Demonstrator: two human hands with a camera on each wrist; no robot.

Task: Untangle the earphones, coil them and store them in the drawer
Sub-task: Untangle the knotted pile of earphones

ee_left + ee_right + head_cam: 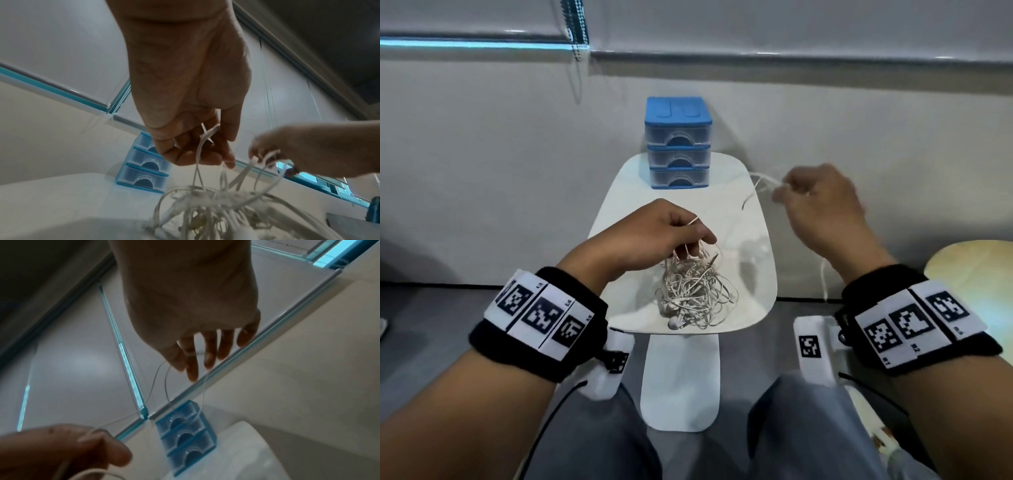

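A tangled clump of white earphones [697, 291] hangs over the small white table [760, 291], its lowest earbud near the front edge. My left hand [674, 233] pinches several strands at the top of the clump [205, 136] and holds it up. My right hand [822, 202], blurred, is raised to the right of the table and pinches a loose strand [763, 180] that runs back toward the clump. In the right wrist view a thin cord [166, 381] loops from the thumb and forefinger. The blue three-drawer unit [678, 144] stands at the table's far end, all drawers shut.
A white wall rises behind the table, with a bead chain [578, 31] hanging from a blind at upper left. A round pale wooden stool top [976, 267] sits at the right. My knees are below the table's front edge, either side of its white pedestal [681, 380].
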